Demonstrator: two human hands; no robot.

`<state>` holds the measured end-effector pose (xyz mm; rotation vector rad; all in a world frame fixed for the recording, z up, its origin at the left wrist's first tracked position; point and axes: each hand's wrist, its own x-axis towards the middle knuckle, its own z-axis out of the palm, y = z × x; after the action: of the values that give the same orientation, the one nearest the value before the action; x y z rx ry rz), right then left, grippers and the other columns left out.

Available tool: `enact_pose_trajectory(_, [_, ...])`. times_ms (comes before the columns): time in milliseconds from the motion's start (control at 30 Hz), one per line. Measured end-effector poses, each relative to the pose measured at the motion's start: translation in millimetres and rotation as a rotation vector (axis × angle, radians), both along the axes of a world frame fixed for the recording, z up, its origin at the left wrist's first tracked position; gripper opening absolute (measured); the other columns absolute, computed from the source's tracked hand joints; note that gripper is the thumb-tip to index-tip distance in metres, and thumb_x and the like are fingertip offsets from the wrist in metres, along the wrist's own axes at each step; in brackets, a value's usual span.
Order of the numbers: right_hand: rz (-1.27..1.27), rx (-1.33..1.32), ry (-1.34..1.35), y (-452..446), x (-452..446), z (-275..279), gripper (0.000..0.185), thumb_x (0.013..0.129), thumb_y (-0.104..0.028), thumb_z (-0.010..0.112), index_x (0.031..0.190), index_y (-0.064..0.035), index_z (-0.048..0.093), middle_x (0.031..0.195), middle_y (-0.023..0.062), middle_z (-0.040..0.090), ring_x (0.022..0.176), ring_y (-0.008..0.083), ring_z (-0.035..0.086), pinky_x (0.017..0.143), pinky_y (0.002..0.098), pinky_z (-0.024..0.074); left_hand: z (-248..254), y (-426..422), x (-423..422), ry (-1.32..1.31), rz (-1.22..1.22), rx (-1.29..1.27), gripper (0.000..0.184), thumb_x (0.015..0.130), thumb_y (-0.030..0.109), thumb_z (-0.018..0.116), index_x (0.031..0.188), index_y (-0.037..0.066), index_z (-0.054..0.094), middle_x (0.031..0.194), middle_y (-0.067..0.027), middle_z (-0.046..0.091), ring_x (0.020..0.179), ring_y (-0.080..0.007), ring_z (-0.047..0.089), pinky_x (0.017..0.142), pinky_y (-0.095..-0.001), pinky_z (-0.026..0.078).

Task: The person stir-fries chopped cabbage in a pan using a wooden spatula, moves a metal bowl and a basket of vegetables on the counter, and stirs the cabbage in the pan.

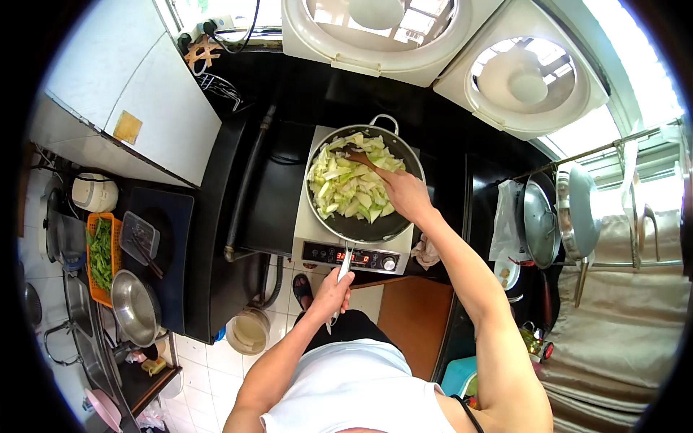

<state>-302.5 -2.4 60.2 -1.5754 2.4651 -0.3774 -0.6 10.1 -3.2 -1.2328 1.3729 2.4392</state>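
Observation:
A deep frying pan [390, 227] stands on an induction cooker [317, 252] with a lit red display. Chopped pale green cabbage-like vegetable [346, 189] fills much of the pan. My left hand [333, 294] is closed around the pan's long metal handle [347, 261], which points toward my body. Over the pan's right side, my right hand [406, 189] grips a wooden spatula [364, 157]. The spatula's blade lies among the vegetable pieces, partly covered by them.
Left of the stove are an orange basket of green leaves [101, 260], a metal bowl [135, 309] and a clear plastic container [139, 239]. A pipe [249, 180] runs beside the counter. On the right are a glass lid [540, 220], a hanging pan [577, 209] and a crumpled cloth [426, 252].

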Motion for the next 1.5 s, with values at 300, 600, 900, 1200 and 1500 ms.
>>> enact_pose_trajectory(300, [0.075,0.289,0.056,6,-14,21,0.036,0.099,-0.018,0.056,0.13,-0.0136,0.072,0.104,0.0227,0.075,0.098,0.0425,0.072,0.087,0.0513,0.0578,-2,1,-1,0.001,0.012,-0.001,0.028,0.11,0.034,0.055,0.111,0.006,0.051,0.072,-0.0007,0.052,0.045,-0.0108,0.049,0.039,-0.0286,0.042])
enact_pose_trajectory(600, [-0.103,0.087,-0.122,14,-27,-29,0.038,0.097,-0.019,0.056,0.129,-0.0131,0.074,0.114,0.0235,0.074,0.107,0.0427,0.07,0.095,0.0516,0.0557,-1,0,-1,0.011,0.008,-0.024,0.03,0.109,0.033,0.054,0.107,0.004,0.052,0.069,-0.0007,0.053,0.045,-0.012,0.053,0.039,-0.0291,0.044])
enact_pose_trajectory(900, [0.254,0.282,0.102,31,27,61,0.041,0.091,-0.012,0.06,0.128,-0.0219,0.075,0.098,0.0153,0.073,0.089,0.0349,0.075,0.076,0.0475,0.0598,-1,2,-1,0.014,0.014,0.006,0.03,0.11,0.033,0.054,0.108,0.004,0.052,0.069,-0.0005,0.053,0.045,-0.0113,0.052,0.039,-0.0288,0.044])
enact_pose_trajectory(1200, [0.27,0.228,0.207,64,-6,59,0.035,0.095,-0.015,0.061,0.129,-0.0132,0.072,0.092,0.016,0.071,0.08,0.0336,0.075,0.069,0.0457,0.0589,-1,2,-1,-0.001,0.009,-0.017,0.031,0.11,0.035,0.054,0.112,0.004,0.053,0.069,0.0,0.052,0.046,-0.0111,0.052,0.04,-0.0283,0.044])
enact_pose_trajectory(1500, [0.088,0.221,-0.469,121,58,56,0.036,0.098,-0.013,0.059,0.131,-0.0052,0.071,0.101,0.0258,0.075,0.093,0.037,0.075,0.087,0.0419,0.0576,-3,3,-1,0.001,0.002,0.022,0.03,0.11,0.033,0.054,0.112,0.004,0.053,0.069,0.0,0.052,0.045,-0.0116,0.052,0.039,-0.0285,0.044])
